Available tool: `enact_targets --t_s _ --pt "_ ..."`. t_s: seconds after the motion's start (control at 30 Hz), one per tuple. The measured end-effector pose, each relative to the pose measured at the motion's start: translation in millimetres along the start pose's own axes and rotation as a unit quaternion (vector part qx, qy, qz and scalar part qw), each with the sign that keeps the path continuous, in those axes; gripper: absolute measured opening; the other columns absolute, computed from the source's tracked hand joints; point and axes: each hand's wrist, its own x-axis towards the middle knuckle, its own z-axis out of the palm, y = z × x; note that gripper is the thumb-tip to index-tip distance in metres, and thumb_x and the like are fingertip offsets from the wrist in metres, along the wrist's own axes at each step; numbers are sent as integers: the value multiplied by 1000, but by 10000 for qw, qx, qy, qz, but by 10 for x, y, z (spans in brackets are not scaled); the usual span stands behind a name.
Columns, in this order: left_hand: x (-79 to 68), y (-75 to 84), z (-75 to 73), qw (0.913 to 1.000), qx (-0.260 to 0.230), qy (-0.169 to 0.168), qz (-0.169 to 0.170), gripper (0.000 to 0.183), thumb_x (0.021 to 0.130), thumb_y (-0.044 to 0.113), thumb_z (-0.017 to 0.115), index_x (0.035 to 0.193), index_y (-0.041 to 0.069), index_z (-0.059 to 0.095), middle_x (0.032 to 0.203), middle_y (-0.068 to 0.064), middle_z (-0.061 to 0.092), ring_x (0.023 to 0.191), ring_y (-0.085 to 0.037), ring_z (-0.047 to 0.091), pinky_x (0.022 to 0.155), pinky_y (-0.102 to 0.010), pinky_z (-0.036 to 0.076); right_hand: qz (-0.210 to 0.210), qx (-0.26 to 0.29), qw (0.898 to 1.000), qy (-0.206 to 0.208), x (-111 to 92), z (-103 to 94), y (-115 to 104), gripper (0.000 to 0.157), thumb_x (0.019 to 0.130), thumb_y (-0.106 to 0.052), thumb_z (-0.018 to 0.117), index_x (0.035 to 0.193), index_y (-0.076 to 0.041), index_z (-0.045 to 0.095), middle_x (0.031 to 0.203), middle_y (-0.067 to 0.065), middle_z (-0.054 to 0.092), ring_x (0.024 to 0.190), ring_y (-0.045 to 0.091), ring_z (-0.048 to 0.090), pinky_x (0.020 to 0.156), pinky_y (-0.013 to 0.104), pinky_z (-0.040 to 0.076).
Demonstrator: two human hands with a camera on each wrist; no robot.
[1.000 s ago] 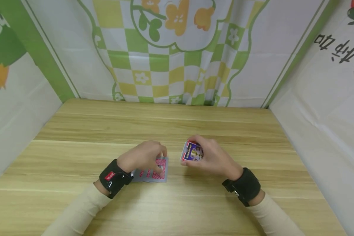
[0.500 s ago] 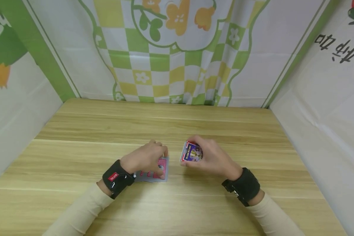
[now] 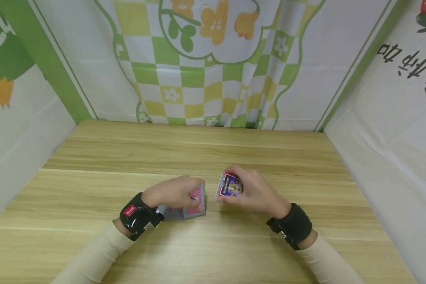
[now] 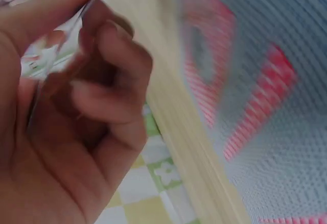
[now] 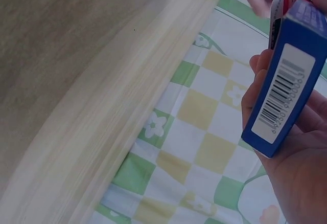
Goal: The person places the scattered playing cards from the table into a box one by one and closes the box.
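My left hand (image 3: pixel 174 192) pinches a playing card (image 3: pixel 198 193) with a red patterned back between thumb and fingers. In the left wrist view the held card shows as a thin edge along the thumb, and the other fingers curl behind it. Under and beside that hand, more red-backed playing cards (image 3: pixel 172 213) lie overlapped on the table, partly hidden by the hand. To the right, my right hand (image 3: pixel 260 193) grips a card box (image 3: pixel 231 186) with a purple and red front. Its blue side (image 5: pixel 286 93) carries a barcode.
Both hands work over a light wood-grain table (image 3: pixel 213 252). Behind its far edge hangs a green, yellow and white checked curtain (image 3: pixel 213 75). White fabric walls stand at the left (image 3: pixel 25 138) and right (image 3: pixel 383 138). Each wrist wears a black strap.
My left hand has tipped the top card up and shifted it slightly right, away from the spread beneath. The right hand with the box has stayed nearly still.
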Motion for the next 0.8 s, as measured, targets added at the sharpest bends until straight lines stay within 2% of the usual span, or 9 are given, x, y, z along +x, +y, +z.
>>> enact_targets --t_s 0.1,0.23,0.33,0.43,0.57,0.73,0.8 --pt "-20 -10 -76 9961 -692 531 146 22 88 23 68 100 19 51 74 1 59 57 -9 56 46 -28 48 5 3 10000 8 0 -2 3 61 70 -45 78 115 -12 53 87 -6 61 70 2 56 55 22 53" --pt "-20 -8 -165 9783 -1663 1231 58 16 93 26 61 103 20 50 79 -3 61 61 -13 57 50 -31 48 -6 -29 10000 15 -2 -5 7 62 69 -43 80 115 -11 53 87 -6 61 70 2 56 55 22 52" --pt "-8 16 -197 9611 -2393 1380 41 18 95 28 58 105 16 50 84 -7 63 65 -17 58 56 -36 50 9 -22 10000 6 -6 -2 9 62 69 -41 81 115 -11 53 87 -6 61 69 2 56 54 22 53" --pt "3 55 -192 9473 -2913 1334 2 23 95 31 57 107 13 49 85 -9 65 66 -21 59 58 -39 50 28 30 10000 -47 -11 1 7 62 70 -43 79 116 -11 53 87 -6 61 69 2 56 54 23 52" --pt "30 96 -139 9381 -3158 1422 -68 23 96 30 57 107 12 47 86 -8 67 67 -26 59 57 -36 50 20 68 9999 -116 -17 7 3 61 72 -47 76 117 -13 52 88 -8 60 70 1 55 54 22 52" --pt "65 166 -48 9254 -3285 1878 -217 17 98 21 54 108 11 45 86 -10 65 65 -25 60 55 -36 51 -13 45 9999 -114 -15 20 0 61 73 -48 76 117 -13 52 88 -8 60 68 0 54 53 22 51" --pt "75 209 -10 9192 -3346 2055 -294 16 99 19 52 110 11 44 86 -10 63 63 -26 59 49 -33 48 -9 39 10000 -79 -13 21 2 62 73 -47 76 118 -12 52 87 -8 60 67 0 54 52 22 51"
